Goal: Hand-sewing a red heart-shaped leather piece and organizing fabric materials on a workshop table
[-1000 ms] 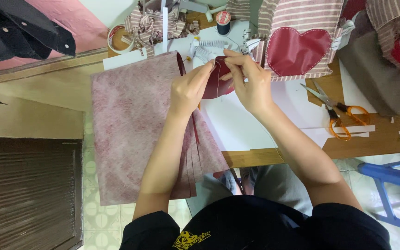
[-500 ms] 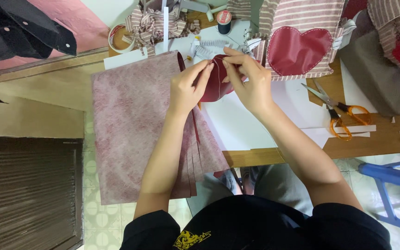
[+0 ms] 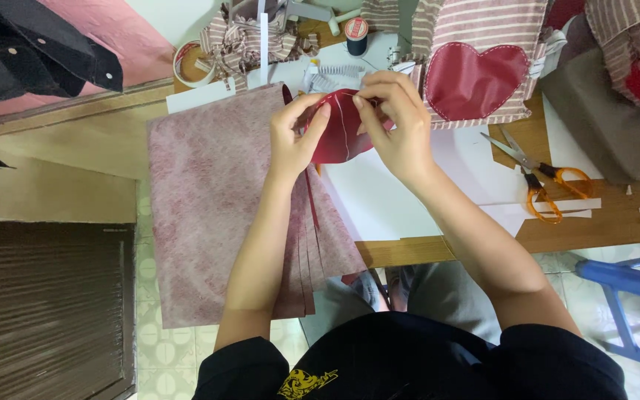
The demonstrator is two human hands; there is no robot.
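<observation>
Beside scissors point(image 3: 538, 178), hands point(image 3: 298, 141) pinch red piece point(image 3: 338, 133)

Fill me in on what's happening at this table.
A person holds a dark red heart-shaped piece up over the table with both hands: left hand grips its left edge, right hand pinches its top. Pink fabric hangs off the table edge. Orange scissors and a striped bag lie nearby.

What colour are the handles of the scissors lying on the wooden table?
Orange. The metal-bladed scissors show best in the head view, right of the hands.
</observation>
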